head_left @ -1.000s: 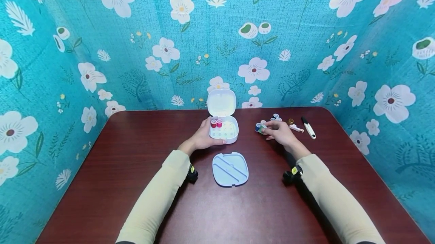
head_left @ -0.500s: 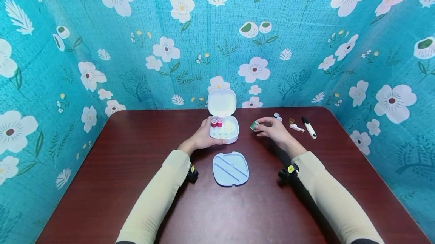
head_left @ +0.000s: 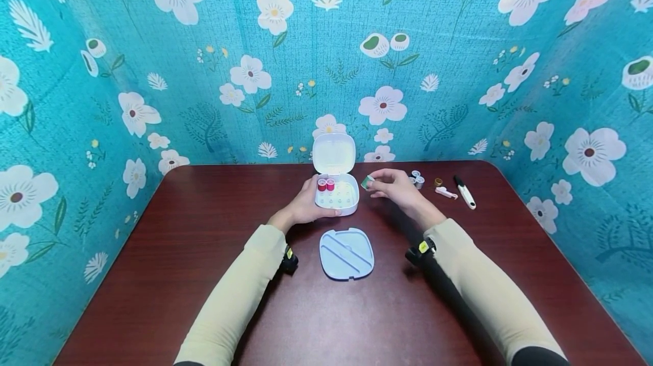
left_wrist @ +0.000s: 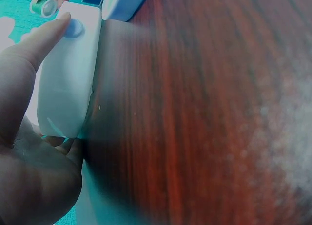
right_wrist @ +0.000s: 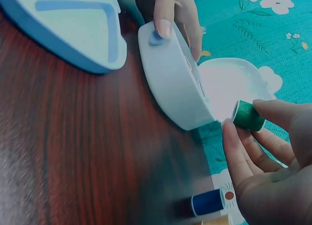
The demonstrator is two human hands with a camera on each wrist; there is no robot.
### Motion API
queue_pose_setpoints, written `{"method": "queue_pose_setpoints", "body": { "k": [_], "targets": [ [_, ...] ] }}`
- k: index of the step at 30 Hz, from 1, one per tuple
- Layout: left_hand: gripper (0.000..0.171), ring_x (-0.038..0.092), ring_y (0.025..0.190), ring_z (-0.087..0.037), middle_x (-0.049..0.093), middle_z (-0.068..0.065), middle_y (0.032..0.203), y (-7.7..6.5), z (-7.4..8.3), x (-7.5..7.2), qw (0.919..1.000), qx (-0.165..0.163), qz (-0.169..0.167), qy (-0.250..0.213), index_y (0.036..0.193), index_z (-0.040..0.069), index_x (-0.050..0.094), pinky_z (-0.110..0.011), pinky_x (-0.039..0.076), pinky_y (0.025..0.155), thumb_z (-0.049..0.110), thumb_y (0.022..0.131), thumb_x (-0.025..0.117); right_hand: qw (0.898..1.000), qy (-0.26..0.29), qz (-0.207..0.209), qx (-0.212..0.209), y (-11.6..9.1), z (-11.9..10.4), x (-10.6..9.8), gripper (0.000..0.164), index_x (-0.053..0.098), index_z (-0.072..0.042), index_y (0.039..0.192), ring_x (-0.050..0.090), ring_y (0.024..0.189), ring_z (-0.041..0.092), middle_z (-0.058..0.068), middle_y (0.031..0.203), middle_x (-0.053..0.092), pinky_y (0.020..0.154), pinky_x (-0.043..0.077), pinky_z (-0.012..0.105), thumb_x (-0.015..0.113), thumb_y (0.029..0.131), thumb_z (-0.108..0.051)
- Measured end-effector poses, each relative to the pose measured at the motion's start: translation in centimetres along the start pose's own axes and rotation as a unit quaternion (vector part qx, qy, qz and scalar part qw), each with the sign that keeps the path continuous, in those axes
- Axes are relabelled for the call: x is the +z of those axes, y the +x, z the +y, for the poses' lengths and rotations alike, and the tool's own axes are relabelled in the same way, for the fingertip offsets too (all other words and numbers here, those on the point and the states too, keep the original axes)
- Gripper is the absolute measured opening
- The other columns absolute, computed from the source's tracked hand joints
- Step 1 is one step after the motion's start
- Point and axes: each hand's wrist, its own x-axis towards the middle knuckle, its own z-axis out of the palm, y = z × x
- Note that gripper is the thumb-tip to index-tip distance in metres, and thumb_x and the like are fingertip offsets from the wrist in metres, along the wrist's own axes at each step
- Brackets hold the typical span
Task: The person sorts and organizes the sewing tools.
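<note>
My left hand [head_left: 304, 204] grips the left side of a white sewing box [head_left: 349, 209], its thumb along the front beside the round blue button [left_wrist: 74, 28]. The box's lid [head_left: 334, 153] stands open at the back. Two thread spools, one red [head_left: 322, 186] and one pinkish red [head_left: 330, 186], sit side by side in the back left of the box, with rows of small pegs around. Just right of the box, my right hand [head_left: 400, 187] pinches a green thread spool [right_wrist: 249, 116] between thumb and fingertips, above the table and apart from the box.
A pale blue divided tray [head_left: 347, 253] lies in front of the box. Rightward are pale spools [head_left: 418, 181], a gold-brown spool [head_left: 438, 182], a small pinkish-white item [head_left: 446, 192] and a black-and-white tool [head_left: 465, 191]. A blue spool [right_wrist: 208, 202] shows in the right wrist view.
My right hand has picked up the green spool from the group on the right and carried it left to beside the box. The left hand and box stay put.
</note>
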Motion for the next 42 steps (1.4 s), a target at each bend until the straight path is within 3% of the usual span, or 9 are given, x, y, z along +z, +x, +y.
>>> {"method": "queue_pose_setpoints", "body": {
  "k": [11,17,20,21,26,28,31,42],
  "targets": [
    [0.124,0.038,0.136,-0.029,0.030,-0.011,0.154,0.0,0.1,-0.1,1.0000,-0.001,0.000,0.002,0.162,0.014,0.014,-0.048,0.037,0.114,0.050,0.072,0.091,1.000,-0.021,0.001,-0.018,1.4,-1.3,1.8,0.032,0.064,0.009,0.123,0.067,0.109,0.044,0.028,0.120,0.066,0.095,0.053,0.054,0.071,0.096,-0.008],
    [0.121,0.039,0.136,-0.031,0.030,-0.012,0.154,0.0,0.2,-0.2,1.0000,0.008,-0.002,-0.003,0.161,0.013,0.016,-0.047,0.036,0.114,0.046,0.073,0.092,0.999,-0.022,0.008,-0.027,1.9,-1.3,2.7,0.031,0.066,0.009,0.120,0.065,0.109,0.047,0.024,0.117,0.068,0.097,0.050,0.059,0.072,0.095,-0.008],
    [0.121,0.038,0.137,-0.031,0.030,-0.011,0.154,0.1,0.1,-0.2,0.9999,0.012,-0.003,-0.004,0.161,0.013,0.016,-0.047,0.036,0.114,0.046,0.073,0.092,0.998,-0.044,0.013,-0.038,2.2,-1.3,3.1,0.029,0.067,0.008,0.119,0.066,0.106,0.044,0.021,0.113,0.069,0.097,0.050,0.060,0.072,0.095,-0.007],
    [0.121,0.038,0.137,-0.030,0.030,-0.011,0.153,0.1,0.1,-0.2,0.9999,0.014,-0.003,-0.004,0.161,0.013,0.016,-0.047,0.036,0.114,0.045,0.073,0.092,0.997,-0.062,0.018,-0.046,2.3,-1.3,3.2,0.028,0.068,0.007,0.118,0.068,0.104,0.042,0.020,0.111,0.070,0.103,0.046,0.059,0.072,0.095,-0.008],
    [0.122,0.039,0.136,-0.029,0.032,-0.011,0.152,0.3,-0.2,-0.1,0.9998,0.020,-0.001,-0.005,0.161,0.013,0.016,-0.047,0.036,0.114,0.045,0.072,0.093,0.985,-0.153,0.039,-0.077,2.8,-1.3,3.9,0.024,0.071,0.000,0.115,0.069,0.094,0.029,0.015,0.106,0.072,0.095,0.049,0.049,0.074,0.094,-0.012],
    [0.122,0.039,0.136,-0.029,0.032,-0.011,0.152,0.3,-0.1,-0.2,0.9998,0.019,0.000,-0.006,0.161,0.013,0.015,-0.047,0.036,0.114,0.045,0.072,0.093,0.978,-0.183,0.046,-0.085,2.9,-1.4,4.2,0.024,0.071,-0.001,0.114,0.069,0.095,0.027,0.014,0.107,0.073,0.085,0.054,0.044,0.074,0.094,-0.012],
    [0.123,0.039,0.136,-0.029,0.031,-0.011,0.153,0.3,-0.1,-0.1,0.9999,0.017,-0.001,-0.002,0.162,0.013,0.014,-0.046,0.036,0.114,0.046,0.073,0.092,0.970,-0.215,0.053,-0.096,3.1,-1.4,4.6,0.023,0.071,-0.001,0.114,0.069,0.099,0.027,0.014,0.107,0.073,0.084,0.055,0.038,0.075,0.093,-0.012],
    [0.121,0.040,0.136,-0.032,0.033,-0.015,0.151,0.0,0.1,0.0,0.9998,0.019,0.005,0.000,0.161,0.009,0.017,-0.046,0.038,0.113,0.045,0.073,0.092,0.942,-0.308,0.060,-0.120,3.7,-1.0,6.3,0.022,0.074,-0.001,0.112,0.071,0.097,0.027,0.014,0.105,0.075,0.087,0.057,0.043,0.075,0.093,-0.011]
  ]
}}
